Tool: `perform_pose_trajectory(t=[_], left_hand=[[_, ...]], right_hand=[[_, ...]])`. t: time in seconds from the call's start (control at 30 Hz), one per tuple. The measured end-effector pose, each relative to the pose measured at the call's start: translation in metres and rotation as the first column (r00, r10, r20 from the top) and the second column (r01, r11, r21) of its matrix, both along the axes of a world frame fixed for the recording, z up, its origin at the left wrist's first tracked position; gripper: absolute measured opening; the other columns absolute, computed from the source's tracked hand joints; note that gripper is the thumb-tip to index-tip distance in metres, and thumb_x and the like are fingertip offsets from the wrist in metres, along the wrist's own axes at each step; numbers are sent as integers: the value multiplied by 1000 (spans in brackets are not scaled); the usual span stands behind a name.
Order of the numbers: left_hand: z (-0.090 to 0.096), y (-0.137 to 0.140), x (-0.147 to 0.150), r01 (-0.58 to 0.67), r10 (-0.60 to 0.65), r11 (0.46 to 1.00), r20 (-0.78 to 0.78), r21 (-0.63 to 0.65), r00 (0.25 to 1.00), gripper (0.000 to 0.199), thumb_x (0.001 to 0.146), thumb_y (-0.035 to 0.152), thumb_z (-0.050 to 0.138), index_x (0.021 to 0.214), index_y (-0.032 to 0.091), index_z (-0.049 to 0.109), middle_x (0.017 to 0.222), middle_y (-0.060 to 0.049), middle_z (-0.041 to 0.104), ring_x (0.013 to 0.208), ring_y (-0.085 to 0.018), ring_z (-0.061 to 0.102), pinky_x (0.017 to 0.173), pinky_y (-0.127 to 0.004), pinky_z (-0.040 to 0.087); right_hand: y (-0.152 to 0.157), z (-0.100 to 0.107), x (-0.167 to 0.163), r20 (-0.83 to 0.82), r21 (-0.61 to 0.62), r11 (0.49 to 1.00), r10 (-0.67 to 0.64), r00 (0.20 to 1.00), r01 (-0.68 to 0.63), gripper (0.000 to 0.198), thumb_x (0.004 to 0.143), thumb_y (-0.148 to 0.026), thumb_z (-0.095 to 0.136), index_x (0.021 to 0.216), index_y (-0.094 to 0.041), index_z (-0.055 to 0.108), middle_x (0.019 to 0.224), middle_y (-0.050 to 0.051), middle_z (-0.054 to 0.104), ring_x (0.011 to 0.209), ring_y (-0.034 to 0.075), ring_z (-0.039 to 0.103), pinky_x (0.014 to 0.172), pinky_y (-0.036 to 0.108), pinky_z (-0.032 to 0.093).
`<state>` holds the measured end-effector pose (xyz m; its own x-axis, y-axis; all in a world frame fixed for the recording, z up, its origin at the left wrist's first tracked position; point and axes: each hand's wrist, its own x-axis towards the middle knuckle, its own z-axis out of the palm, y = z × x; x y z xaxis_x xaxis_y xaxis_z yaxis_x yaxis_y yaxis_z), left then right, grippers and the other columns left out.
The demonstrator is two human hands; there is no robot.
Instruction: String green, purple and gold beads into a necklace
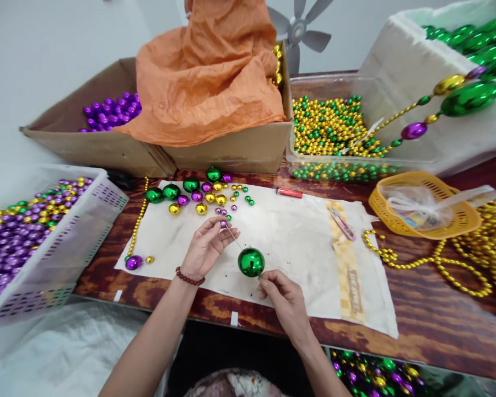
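In my left hand (210, 244), thumb and fingertips pinch a small purple bead (224, 224), with a small green bead (228, 218) just above it. A thin string (235, 237) runs from there down to a large shiny green bead (251, 262). The fingers of my right hand (281, 298) are closed at the lower end of that green bead, where a short stub or cord end shows. Past my left hand, loose beads lie on the white cloth (289, 231), among them a gold bead (201, 209) and a large green bead (171, 192).
Scissors (342, 223) and a red lighter (289, 193) lie on the cloth. A yellow basket (425, 226) stands right, near gold bead strings (463, 284). Behind are a cardboard box (227, 151) under orange cloth (210, 82) and a clear bin (343, 165). A white basket (78, 237) stands left.
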<state>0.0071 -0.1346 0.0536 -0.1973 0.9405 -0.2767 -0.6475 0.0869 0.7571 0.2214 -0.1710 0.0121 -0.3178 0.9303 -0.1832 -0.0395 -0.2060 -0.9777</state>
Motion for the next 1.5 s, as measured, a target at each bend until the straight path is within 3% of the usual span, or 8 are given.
perform_pose_trajectory(t=[0.4,0.7,0.9,1.07,1.13,1.27,1.43,1.5], left_hand=[[0,0,4,-4,6,1000,67,-29,998,24,83,24,78,105,15,72,87,-2,73,80,-15,73,95,-41,58],[0,-1,5,-11,11,1000,2,-22,1000,29,79,21,79,107,18,73,90,-1,72,79,-14,70,91,-40,58],[-4,-4,37,23,-26,996,-33,-90,999,28,76,34,82,94,15,72,89,-4,70,87,-18,71,78,-28,55],[-3,-1,62,12,-26,993,-119,-121,993,24,79,39,75,87,17,68,74,1,65,68,-13,65,65,-25,50],[0,0,66,161,-182,982,-294,-94,938,20,82,36,70,84,16,70,67,0,64,64,-12,62,63,-23,47],[7,-2,72,475,-414,877,-619,-74,667,16,83,26,62,74,15,71,71,-1,68,70,-12,60,70,-23,45],[14,-5,70,523,-452,834,-760,-174,467,14,82,22,62,76,16,73,79,-2,71,76,-14,62,74,-24,45],[15,-5,66,534,-456,825,-775,-184,438,14,81,21,61,76,16,73,78,-2,71,75,-13,62,74,-24,45]], right_hand=[[-4,-2,3,41,-42,999,12,999,-10,25,89,-39,64,78,-18,64,67,0,61,58,13,58,58,23,46],[-6,-2,0,58,-62,998,6,998,-3,25,89,-38,62,74,-18,63,64,-1,59,56,12,54,58,23,43],[-3,5,-26,-31,-96,993,-73,997,70,23,87,-38,64,76,-18,62,67,-2,61,54,11,55,57,24,46],[10,13,-12,12,-9,999,-33,999,33,20,87,-37,66,85,-18,71,70,-1,66,51,11,56,53,23,46],[21,17,3,26,23,988,-153,988,152,23,87,-39,67,95,-19,74,77,1,70,48,9,53,50,23,45],[46,20,20,-72,3,968,-251,965,252,22,79,-36,79,91,-18,77,85,3,73,45,7,48,46,23,41],[56,21,21,-332,-103,858,-506,796,503,23,75,-36,83,72,-18,69,80,2,72,45,6,51,43,20,39],[51,19,17,-361,-135,885,-463,809,446,23,73,-35,85,74,-18,69,81,2,72,48,7,55,44,20,42]])
